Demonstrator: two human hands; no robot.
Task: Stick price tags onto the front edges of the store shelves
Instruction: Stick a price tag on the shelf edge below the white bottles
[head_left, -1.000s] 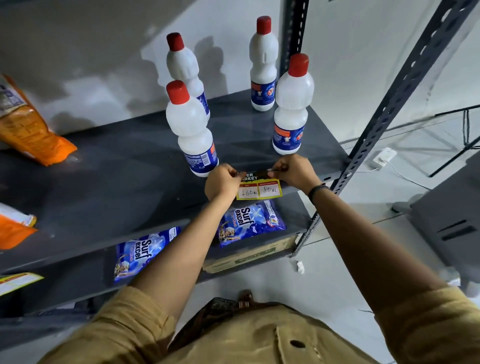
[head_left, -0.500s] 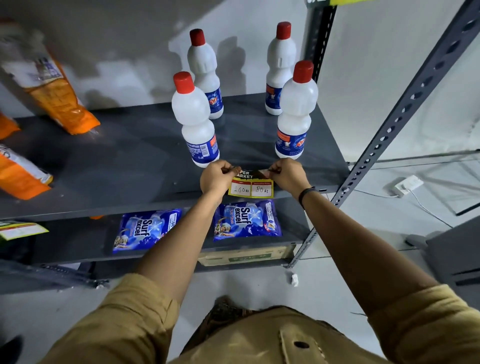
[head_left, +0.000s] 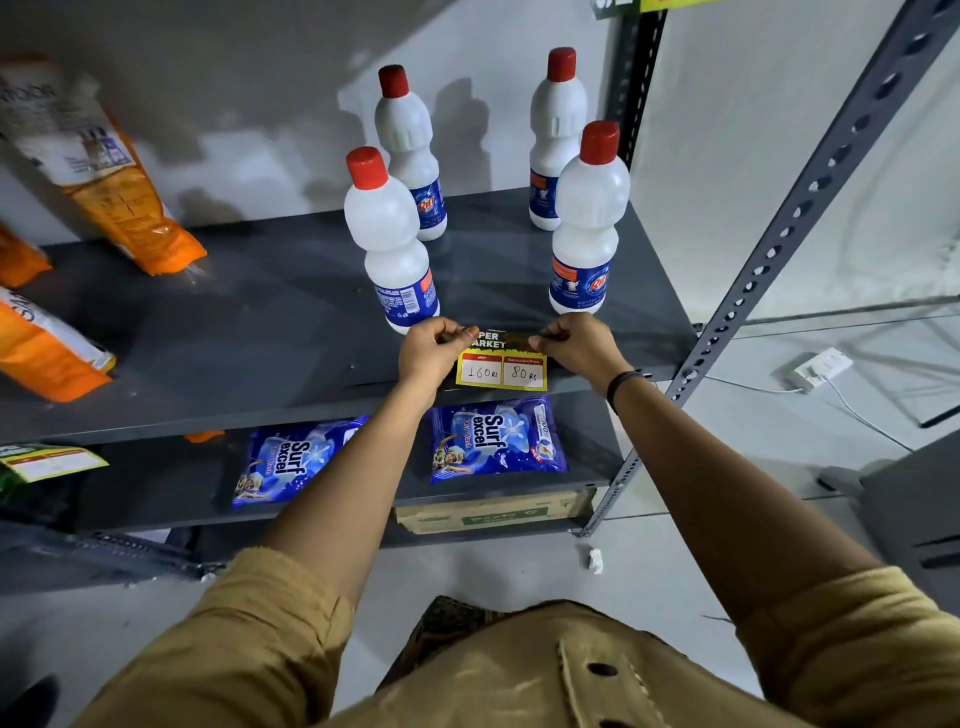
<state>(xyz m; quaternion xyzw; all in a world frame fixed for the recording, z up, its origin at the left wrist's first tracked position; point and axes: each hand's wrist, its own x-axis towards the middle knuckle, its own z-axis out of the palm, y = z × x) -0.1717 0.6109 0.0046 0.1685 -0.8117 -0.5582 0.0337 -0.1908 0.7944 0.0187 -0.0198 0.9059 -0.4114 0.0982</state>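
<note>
Left hand (head_left: 431, 353) and right hand (head_left: 574, 345) each pinch a top corner of the price tag (head_left: 501, 364), fingers closed on it, holding it flat at the front edge of the grey shelf (head_left: 260, 338). Its yellow lower half hangs over that edge; two blue detergent packs (head_left: 496, 441) lie on the shelf below. Behind the hands stand four white bottles (head_left: 392, 249) with red caps, and orange packets (head_left: 119, 192) lean at far left.
</note>
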